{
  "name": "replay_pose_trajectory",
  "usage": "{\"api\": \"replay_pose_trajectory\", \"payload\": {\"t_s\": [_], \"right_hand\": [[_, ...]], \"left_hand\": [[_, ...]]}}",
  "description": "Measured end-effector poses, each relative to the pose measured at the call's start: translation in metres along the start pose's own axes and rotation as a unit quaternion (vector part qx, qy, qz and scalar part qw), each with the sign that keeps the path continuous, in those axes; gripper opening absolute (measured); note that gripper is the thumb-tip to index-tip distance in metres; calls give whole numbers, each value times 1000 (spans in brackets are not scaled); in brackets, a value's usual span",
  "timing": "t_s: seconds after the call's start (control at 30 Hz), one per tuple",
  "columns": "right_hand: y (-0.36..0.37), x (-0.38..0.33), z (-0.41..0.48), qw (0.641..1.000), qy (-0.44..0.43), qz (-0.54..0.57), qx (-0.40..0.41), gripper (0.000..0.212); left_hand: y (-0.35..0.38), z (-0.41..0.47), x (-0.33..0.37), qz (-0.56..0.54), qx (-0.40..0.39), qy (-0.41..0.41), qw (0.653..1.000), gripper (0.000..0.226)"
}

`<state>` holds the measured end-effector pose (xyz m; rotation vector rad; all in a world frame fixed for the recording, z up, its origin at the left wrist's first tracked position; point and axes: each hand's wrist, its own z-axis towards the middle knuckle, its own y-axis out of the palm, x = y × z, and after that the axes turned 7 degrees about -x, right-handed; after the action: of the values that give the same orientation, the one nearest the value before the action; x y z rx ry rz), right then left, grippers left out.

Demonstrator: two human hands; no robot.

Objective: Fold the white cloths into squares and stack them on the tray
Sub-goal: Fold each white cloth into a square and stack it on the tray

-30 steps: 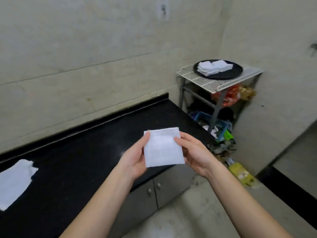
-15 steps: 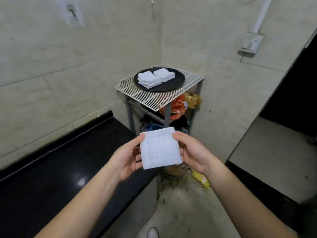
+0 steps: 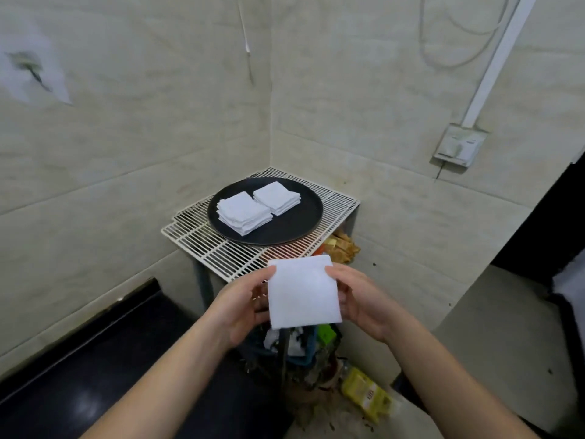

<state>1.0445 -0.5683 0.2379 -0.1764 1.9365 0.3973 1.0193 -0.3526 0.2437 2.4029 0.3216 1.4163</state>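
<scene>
A white cloth folded into a square (image 3: 302, 291) is held in the air between both hands, just in front of the wire rack. My left hand (image 3: 242, 304) pinches its left edge with the thumb on top. My right hand (image 3: 362, 301) grips its right edge the same way. Beyond it, a round black tray (image 3: 286, 229) sits on the rack and carries two stacks of folded white cloths, a left stack (image 3: 243, 212) and a right stack (image 3: 277, 197), side by side.
The white wire rack (image 3: 218, 251) stands on grey legs in the corner of two tiled walls. Cluttered bags and boxes (image 3: 364, 394) lie on the floor below it. A black countertop (image 3: 104, 375) runs along the left. A dark doorway (image 3: 544, 229) opens at the right.
The view has swung right, away from the countertop and toward the corner. The rack and tray now sit closer and more central. Both hands have carried the folded cloth toward the rack, grip unchanged.
</scene>
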Motion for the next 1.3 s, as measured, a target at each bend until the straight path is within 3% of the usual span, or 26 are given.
{"api": "replay_pose_trajectory", "payload": {"t_s": [0.2, 0.57, 0.7, 0.8, 1.0, 1.3], "right_hand": [[-22, -36, 97, 999, -15, -33, -18, 23], [-76, -132, 296, 981, 7, -148, -125, 31], [-88, -153, 357, 977, 1, -161, -138, 27], [-91, -160, 395, 973, 21, -171, -153, 42], [-92, -159, 437, 962, 18, -195, -190, 48], [-101, -145, 453, 960, 44, -205, -184, 48]], "left_hand": [[-7, 73, 34, -12, 47, 36, 998, 18], [8, 228, 129, 2, 184, 86, 979, 22], [4, 278, 143, 14, 228, 70, 971, 39], [-1, 305, 148, 20, 285, 90, 954, 51], [-11, 334, 151, 40, 348, 112, 930, 50], [-12, 346, 141, 90, 359, 90, 924, 33]]}}
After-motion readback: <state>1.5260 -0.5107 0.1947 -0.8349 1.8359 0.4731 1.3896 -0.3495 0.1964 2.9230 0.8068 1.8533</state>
